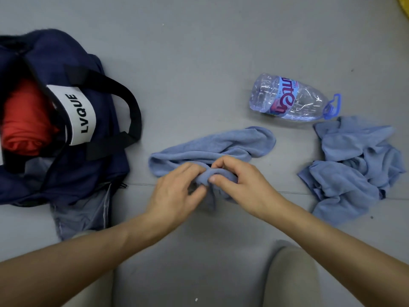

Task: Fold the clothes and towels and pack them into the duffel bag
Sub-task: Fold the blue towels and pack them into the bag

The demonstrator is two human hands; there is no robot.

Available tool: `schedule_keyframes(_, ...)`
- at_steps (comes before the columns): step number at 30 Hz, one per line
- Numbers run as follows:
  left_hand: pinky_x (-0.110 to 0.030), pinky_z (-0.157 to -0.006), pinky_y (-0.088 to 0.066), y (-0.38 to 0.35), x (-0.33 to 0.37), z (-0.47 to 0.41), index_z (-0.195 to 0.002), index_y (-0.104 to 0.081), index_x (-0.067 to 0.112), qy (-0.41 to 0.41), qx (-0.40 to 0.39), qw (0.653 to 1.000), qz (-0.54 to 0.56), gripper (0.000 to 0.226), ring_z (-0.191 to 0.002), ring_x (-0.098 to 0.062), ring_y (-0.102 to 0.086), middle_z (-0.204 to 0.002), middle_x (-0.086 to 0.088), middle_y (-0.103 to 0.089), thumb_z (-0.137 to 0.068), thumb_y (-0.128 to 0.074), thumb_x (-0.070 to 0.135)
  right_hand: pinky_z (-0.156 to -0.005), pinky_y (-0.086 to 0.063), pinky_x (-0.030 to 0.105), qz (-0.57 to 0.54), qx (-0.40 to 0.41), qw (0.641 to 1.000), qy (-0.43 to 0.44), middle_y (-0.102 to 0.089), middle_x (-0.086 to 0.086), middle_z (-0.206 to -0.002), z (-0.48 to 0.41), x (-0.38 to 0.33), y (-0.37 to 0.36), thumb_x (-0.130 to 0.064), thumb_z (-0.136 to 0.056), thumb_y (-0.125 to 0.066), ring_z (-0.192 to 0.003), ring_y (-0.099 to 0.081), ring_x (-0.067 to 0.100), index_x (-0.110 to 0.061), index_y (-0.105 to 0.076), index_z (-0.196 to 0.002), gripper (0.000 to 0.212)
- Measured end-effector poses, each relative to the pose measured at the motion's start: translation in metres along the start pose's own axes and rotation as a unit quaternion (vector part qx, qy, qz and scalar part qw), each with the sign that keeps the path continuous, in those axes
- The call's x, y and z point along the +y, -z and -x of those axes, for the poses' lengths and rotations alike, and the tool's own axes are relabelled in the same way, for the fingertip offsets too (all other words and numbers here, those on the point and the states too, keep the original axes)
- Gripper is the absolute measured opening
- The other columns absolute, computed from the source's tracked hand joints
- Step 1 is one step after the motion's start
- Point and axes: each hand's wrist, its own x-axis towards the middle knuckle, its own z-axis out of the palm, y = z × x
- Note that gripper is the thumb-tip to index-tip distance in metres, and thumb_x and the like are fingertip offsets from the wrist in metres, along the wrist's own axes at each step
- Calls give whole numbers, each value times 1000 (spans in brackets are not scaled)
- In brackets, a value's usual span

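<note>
Both the left hand point(177, 187) and right hand point(239, 180) pinch a bunched blue towel point(212, 147) on the floor point(199, 63), the open duffel bag point(73, 169) lying near its left edge.

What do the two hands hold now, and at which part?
Both the left hand and the right hand pinch the crumpled light blue towel at its bunched near edge.

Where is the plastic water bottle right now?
Head view: the water bottle lies on its side on the floor, upper right, just beyond the crumpled blue towel.
</note>
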Motion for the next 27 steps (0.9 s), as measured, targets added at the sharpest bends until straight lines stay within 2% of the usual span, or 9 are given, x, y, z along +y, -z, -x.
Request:
schedule_keyframes(3,-24,-68,-48,22,10,-7,-94,-65,31,58,3,992,114,19,-78,-9,-63,-86,12,-69,-93,-54,14,-73,-44,22,103,8,992,67,-64,-19,-88,4,-15,12,-26,-90,-68,-84,-56,2,-33,-61,-109,21)
schedule_keyframes(5,-32,-67,-48,44,17,-10,-96,-63,29,58,-10,987,151,23,-74,-17,-61,-82,5,-68,-94,-49,12,-76,-42,15,149,36,981,118,-66,-18,-96,8,-28,25,-20,-92,-63,-88,-55,-2,-30,-64,-119,28)
schedule_keyframes(8,-39,-78,-52,83,37,-11,-111,-58,33,40,-34,987,154,24,-87,-18,-65,-96,7,-69,-98,-44,19,-74,-39,8,138,57,979,140,-66,-24,-91,17,-61,47,-14,-94,-59,-85,-54,-13,-27,-71,-112,25)
schedule_keyframes(11,-32,-85,-54,118,69,-10,-112,-58,37,-9,1,994,110,20,-99,-9,-64,-105,17,-66,-93,-54,35,-67,-40,12,103,74,984,129,-67,-27,-82,26,-109,64,-22,-97,-61,-80,-60,-3,-35,-73,-104,19)
schedule_keyframes(15,-35,-71,-56,163,124,-8,-95,-53,36,-44,44,996,63,37,-85,-10,-63,-91,15,-61,-76,-69,63,-46,-36,12,142,97,978,117,-64,-16,-72,38,-174,89,-35,-94,-58,-63,-56,4,-32,-73,-92,15)
schedule_keyframes(17,-35,-70,-56,186,152,-6,-92,-55,34,-47,35,997,42,42,-81,-7,-63,-89,18,-62,-71,-73,66,-53,-42,18,167,108,971,129,-66,-16,-74,49,-205,102,-39,-91,-56,-71,-59,6,-34,-72,-89,17)
schedule_keyframes(19,-34,-72,-56,206,178,-3,-91,-58,34,-57,46,997,27,29,-82,-2,-64,-90,22,-63,-77,-73,54,-65,-47,27,177,127,966,142,-68,-16,-76,60,-232,115,-42,-90,-55,-77,-59,9,-37,-71,-88,17)
schedule_keyframes(22,-37,-73,-55,233,207,5,-92,-58,31,-76,92,993,-17,7,-79,-2,-65,-87,18,-65,-87,-61,29,-67,-46,27,191,151,955,171,-68,-18,-77,77,-266,133,-44,-91,-58,-76,-58,8,-41,-73,-91,15)
schedule_keyframes(27,-37,-72,-51,269,225,29,-90,-56,30,-33,148,985,-79,9,-74,-10,-61,-79,13,-64,-92,-53,22,-79,-47,24,236,156,935,213,-70,-23,-90,115,-301,156,-37,-95,-61,-86,-62,2,-37,-72,-101,13)
